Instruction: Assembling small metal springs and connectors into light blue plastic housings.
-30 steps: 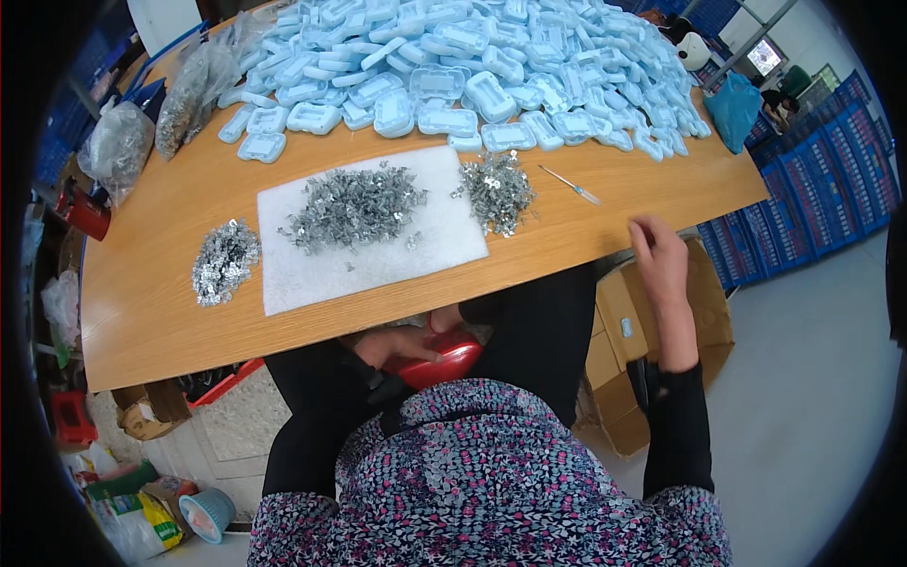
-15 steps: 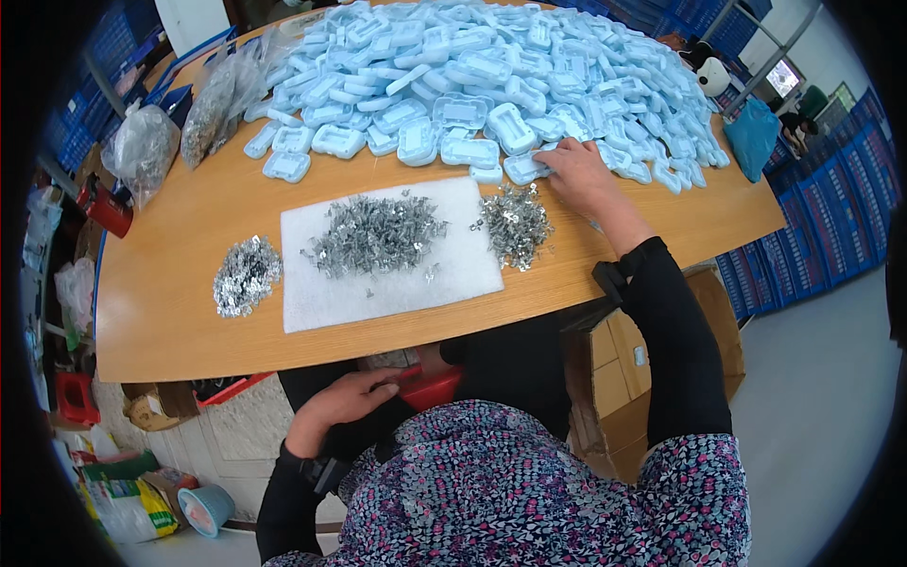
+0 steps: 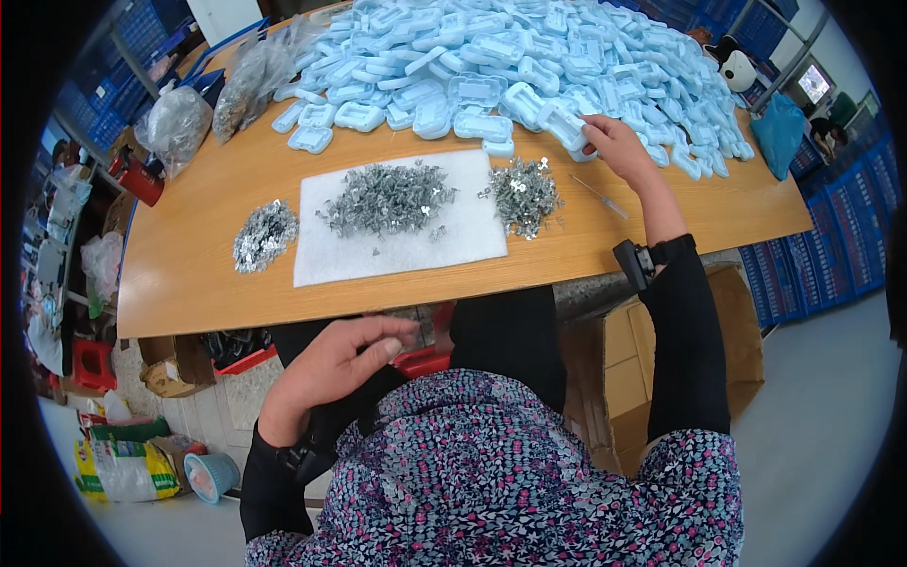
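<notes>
My right hand point(image 3: 619, 149) pinches the end of a light blue plastic case point(image 3: 561, 125), raised and tilted at the near edge of a big heap of similar cases point(image 3: 444, 57). My left hand point(image 3: 345, 364) hovers over my lap, below the table's front edge, holding nothing, fingers stretched out and thumb apart. A white foam sheet point(image 3: 321, 269) bears a pile of small silvery metal clips point(image 3: 387, 198). Similar metal pieces form a pile to the sheet's right point(image 3: 524, 197) and another to its left point(image 3: 265, 236). A thin screwdriver-like tool point(image 3: 605, 200) lies below my right hand.
Plastic bags of metal parts point(image 3: 250, 90) stand at the table's far left, near a red container point(image 3: 137, 178). A blue bag point(image 3: 778, 132) hangs at the right edge. An open cardboard box point(image 3: 628, 359) is below the table, right of my legs.
My right hand has lifted a blue case from the heap's near edge. My left hand has risen from my lap with its fingers extended. The whole view has shifted slightly.
</notes>
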Demonstrator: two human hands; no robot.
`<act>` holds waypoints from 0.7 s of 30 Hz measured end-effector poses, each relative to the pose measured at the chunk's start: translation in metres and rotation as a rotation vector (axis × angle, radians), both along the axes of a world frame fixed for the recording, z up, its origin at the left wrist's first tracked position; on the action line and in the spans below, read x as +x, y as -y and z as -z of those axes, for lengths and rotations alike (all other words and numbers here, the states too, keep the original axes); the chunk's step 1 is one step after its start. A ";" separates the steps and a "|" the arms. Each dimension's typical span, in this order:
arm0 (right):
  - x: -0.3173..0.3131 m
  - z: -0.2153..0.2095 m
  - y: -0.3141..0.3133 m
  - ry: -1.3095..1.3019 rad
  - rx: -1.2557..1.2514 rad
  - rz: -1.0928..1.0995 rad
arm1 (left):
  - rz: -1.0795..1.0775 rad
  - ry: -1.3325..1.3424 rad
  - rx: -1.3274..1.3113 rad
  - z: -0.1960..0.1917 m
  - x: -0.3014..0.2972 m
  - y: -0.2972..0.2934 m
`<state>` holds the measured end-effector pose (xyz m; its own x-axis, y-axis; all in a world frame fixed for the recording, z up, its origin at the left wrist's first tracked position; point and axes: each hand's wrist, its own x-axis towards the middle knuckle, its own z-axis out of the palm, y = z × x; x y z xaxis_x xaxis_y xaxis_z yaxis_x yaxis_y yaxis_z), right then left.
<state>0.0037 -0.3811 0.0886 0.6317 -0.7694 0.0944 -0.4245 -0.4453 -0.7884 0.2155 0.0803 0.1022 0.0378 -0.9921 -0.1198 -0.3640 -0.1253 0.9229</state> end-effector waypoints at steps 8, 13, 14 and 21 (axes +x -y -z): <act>0.003 -0.004 -0.166 0.490 0.837 -0.354 | -0.281 -0.463 -0.088 -0.017 -0.038 0.045; 0.013 -0.003 -0.266 0.509 1.131 -0.604 | -0.361 -0.763 -0.331 -0.014 -0.067 0.071; 0.014 -0.004 -0.273 0.518 1.160 -0.575 | -0.423 -0.775 -0.338 -0.012 -0.067 0.076; -0.025 -0.004 -0.199 0.142 0.333 -0.287 | -0.459 -0.760 -0.186 -0.005 -0.024 0.074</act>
<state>-0.0217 -0.1823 0.0921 0.8222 -0.5685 -0.0274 -0.1987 -0.2417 -0.9498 0.1914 0.0059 0.1071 0.4107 -0.9047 -0.1136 0.4009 0.0673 0.9136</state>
